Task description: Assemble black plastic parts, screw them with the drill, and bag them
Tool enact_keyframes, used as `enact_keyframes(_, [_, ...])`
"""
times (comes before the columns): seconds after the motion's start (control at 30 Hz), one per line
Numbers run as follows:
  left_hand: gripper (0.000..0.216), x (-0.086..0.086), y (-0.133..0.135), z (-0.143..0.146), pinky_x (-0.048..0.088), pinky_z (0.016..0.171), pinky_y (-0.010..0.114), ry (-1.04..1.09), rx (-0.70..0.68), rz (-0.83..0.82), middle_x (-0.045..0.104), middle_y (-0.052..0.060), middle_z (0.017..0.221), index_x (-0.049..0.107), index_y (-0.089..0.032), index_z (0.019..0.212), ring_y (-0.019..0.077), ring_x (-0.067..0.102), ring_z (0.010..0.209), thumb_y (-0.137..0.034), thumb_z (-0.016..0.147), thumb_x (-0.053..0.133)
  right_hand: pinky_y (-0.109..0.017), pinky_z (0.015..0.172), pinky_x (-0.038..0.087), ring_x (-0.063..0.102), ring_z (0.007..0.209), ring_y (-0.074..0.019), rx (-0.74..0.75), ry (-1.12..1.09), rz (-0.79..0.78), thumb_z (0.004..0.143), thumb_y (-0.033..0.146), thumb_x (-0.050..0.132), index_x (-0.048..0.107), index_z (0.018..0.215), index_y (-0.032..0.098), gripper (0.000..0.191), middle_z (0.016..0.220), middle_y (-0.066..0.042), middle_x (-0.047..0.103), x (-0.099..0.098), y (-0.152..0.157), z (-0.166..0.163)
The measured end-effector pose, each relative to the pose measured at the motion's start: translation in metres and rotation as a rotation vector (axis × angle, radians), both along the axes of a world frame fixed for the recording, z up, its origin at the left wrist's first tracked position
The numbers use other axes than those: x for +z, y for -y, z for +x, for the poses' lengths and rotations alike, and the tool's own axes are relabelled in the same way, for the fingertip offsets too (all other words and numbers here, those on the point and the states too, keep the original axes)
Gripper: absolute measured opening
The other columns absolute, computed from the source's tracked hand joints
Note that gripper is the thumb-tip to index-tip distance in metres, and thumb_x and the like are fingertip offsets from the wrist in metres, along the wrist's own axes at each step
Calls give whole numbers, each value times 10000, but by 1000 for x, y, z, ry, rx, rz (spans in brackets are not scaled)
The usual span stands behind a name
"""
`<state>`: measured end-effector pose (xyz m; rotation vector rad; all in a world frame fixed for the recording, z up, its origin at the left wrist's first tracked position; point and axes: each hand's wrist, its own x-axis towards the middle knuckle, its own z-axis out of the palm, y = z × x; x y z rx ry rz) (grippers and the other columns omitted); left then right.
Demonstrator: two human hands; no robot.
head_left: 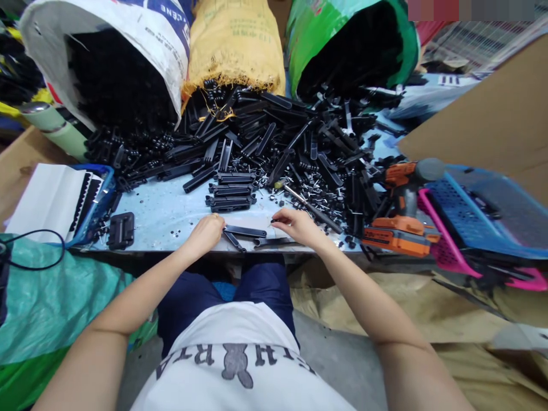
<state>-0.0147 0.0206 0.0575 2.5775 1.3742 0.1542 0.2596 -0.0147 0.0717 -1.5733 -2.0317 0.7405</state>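
Note:
My left hand (206,233) is closed at the near side of the work table, its fingertips on the left end of a long black plastic bar (246,230). A shorter black piece (235,242) slants down from that same end. My right hand (296,225) pinches a small black part (274,221), too small to name, just right of the bar. Under it, another black bar (274,242) lies along the table edge. Beyond my hands sits a neat stack of black plastic bars (231,194).
Loose black parts (265,131) spill from a white sack (166,63), a yellow sack (235,43) and a green sack (308,45). A metal rod tool (310,206) lies among screws. An orange cordless drill (400,228) stands right, beside a blue basket (509,228).

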Motion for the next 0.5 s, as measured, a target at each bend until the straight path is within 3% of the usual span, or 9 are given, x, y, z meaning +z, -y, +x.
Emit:
enact_keyframes(0.17, [207,2,-3,11,471,750,340,-70,-73,-3,634,119,816,648,-127,826,242,627,807,-143,877,448,-247,704,463,630,727,-152,85,144,-47,799,179,600,663,865,164,93,797,-46,689,7,3,-19])
enact_keyframes(0.33, [212,-23,10,6,465,769,343,46,20,82,656,124,866,631,-125,950,239,620,861,-225,913,448,-249,743,437,631,822,-174,163,368,-16,834,129,537,669,877,156,141,895,-82,682,16,8,-28])
enact_keyframes(0.5, [290,-33,26,9,375,927,437,152,-42,251,610,157,1142,565,-144,1127,278,525,1108,-297,928,419,-244,746,415,631,866,-189,222,546,-46,854,110,495,656,881,158,171,922,-88,676,21,8,-39])
